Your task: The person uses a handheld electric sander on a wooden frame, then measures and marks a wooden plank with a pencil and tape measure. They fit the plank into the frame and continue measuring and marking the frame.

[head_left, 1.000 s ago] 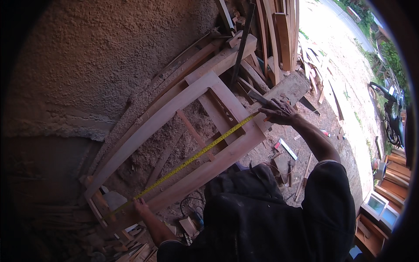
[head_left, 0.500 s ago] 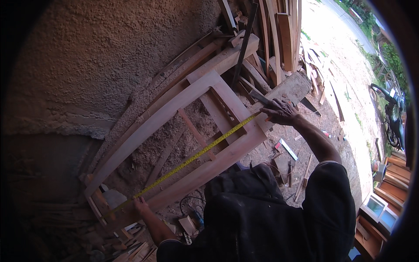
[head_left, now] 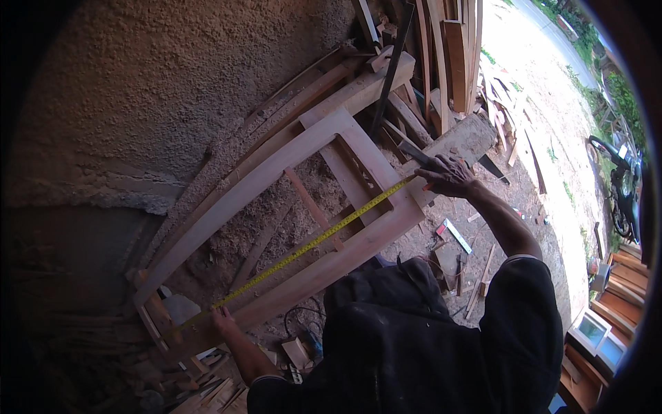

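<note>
A yellow tape measure is drawn out straight and slantwise over a wooden frame with one long curved side and one straighter side. My left hand pinches the blade by the straight side, toward the frame's narrow lower-left end. Beyond those fingers the blade runs on into shadow. At the wide upper-right end, my right hand is closed around the other end of the tape, next to the frame's corner. The palm hides what it grips there. A thin wooden crosspiece lies under the blade.
Thick beams lie under the frame's far end. Upright boards lean behind, near a rough wall. A try square rests on the shavings-strewn ground at right. Wood scraps pile up at lower left. A motorcycle stands far right.
The whole scene sits slightly farther right in the picture. Both hands and the tape keep their places on the frame.
</note>
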A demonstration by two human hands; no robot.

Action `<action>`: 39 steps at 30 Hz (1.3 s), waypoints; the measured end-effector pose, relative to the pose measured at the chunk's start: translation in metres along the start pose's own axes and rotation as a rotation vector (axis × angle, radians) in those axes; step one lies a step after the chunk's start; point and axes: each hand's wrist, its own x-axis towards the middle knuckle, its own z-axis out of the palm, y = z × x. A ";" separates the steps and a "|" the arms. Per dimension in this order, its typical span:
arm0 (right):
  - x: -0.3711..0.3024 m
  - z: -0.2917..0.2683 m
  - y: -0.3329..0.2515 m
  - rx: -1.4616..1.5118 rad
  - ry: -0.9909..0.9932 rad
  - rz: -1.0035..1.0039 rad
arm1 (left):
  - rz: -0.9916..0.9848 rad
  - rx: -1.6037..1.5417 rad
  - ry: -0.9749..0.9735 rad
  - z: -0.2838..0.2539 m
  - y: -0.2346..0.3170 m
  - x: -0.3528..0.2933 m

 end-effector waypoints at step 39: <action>0.001 -0.004 0.000 0.004 -0.049 0.004 | 0.011 0.041 -0.033 0.000 0.002 -0.005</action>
